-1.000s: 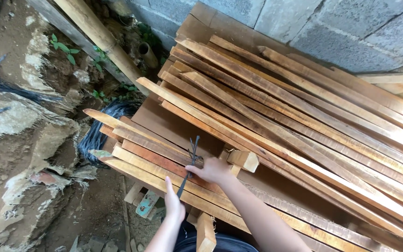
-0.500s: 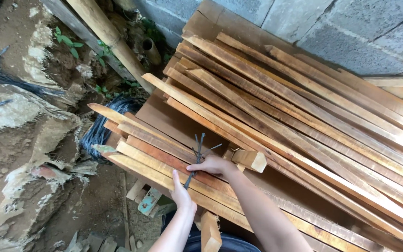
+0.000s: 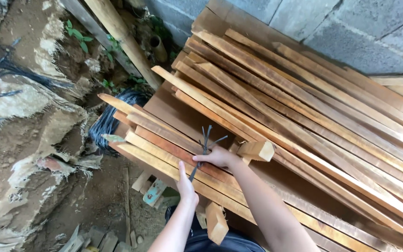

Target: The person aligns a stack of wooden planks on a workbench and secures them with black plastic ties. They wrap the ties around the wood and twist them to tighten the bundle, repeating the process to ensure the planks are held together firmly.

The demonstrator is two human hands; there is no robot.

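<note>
A bundle of long thin wooden slats lies at the near left of a big stack of planks. Dark tie wire runs over the bundle, its loose ends sticking up. My right hand pinches the wire on top of the slats. Lower down, my left hand is pressed against the near edge of the bundle, next to where the wire comes down; its fingers are hidden.
A short wood block sits on the slats beside my right hand. A coil of black wire lies under the slat ends. Left is bare earth with a leaning post; a grey block wall stands behind.
The view has shifted slightly. My right hand has slid a little along the wire, and the wire ends stand more upright. My left hand stays at the bundle's edge.
</note>
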